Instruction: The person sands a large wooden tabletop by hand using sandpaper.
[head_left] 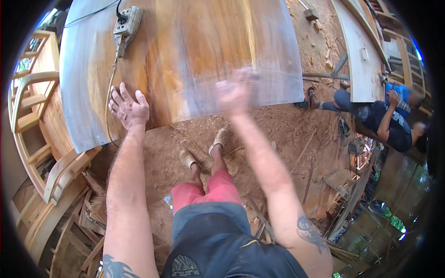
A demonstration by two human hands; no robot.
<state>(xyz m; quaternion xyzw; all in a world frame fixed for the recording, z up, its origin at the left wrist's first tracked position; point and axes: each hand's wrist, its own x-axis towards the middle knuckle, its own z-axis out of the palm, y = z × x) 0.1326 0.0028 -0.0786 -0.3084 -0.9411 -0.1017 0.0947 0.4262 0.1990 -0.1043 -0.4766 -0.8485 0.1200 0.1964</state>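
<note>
Board (pixel 185 41): one, brown, streaked grain; directly in front of the person. 
Left hand (pixel 127 107): palm down at the board's near edge, grip empty, fingers spread; cord (pixel 114 69) just beside. 
Right hand (pixel 235 92): over the board's near right part; blurred, grip and any held item cannot be told. 
Outlet box (pixel 129 23): one; on the board, far left. 
Co-worker (pixel 394 116): one; far right.

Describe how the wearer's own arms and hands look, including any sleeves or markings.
The left arm and right arm show no sleeves. Each bears a dark tattoo, the right one a curling design. The left hand wears no glove; the right hand is motion-blurred but looks ungloved. No watch or band shows at either wrist.
</note>
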